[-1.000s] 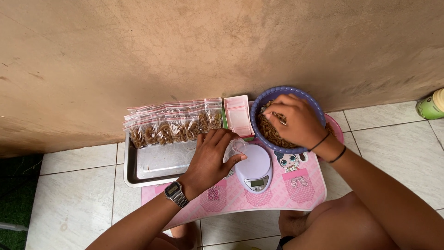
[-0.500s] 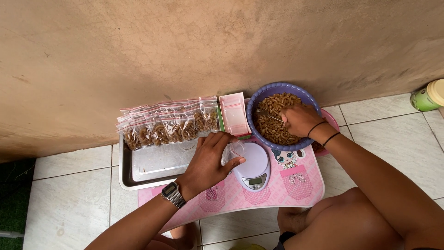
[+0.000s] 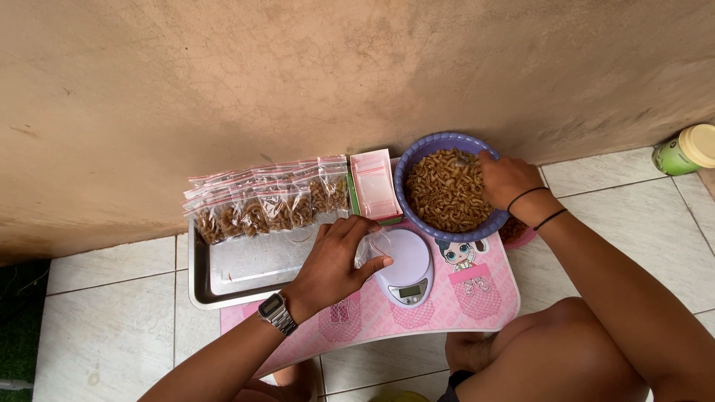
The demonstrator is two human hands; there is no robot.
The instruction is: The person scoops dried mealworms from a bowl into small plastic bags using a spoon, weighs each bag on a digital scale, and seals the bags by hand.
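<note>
My left hand (image 3: 335, 259), with a metal watch on the wrist, holds a small clear plastic bag (image 3: 370, 248) upright on the white digital scale (image 3: 404, 266). My right hand (image 3: 505, 179), with two black bands on the wrist, reaches into the purple bowl (image 3: 417, 154) at its right side, fingers in the brown dried pieces (image 3: 445, 190). Whether it grips any pieces is hidden. The scale stands on a small pink table (image 3: 477, 298).
A row of several filled small bags (image 3: 272, 201) leans against the wall over a metal tray (image 3: 238, 268). A stack of empty pink-edged bags (image 3: 372, 184) lies beside the bowl. A green cup with a tan lid (image 3: 681, 150) stands on the tiled floor at right.
My right hand has moved from the bowl's middle to its right side, uncovering the brown pieces. My left hand stays at the scale with the bag.
</note>
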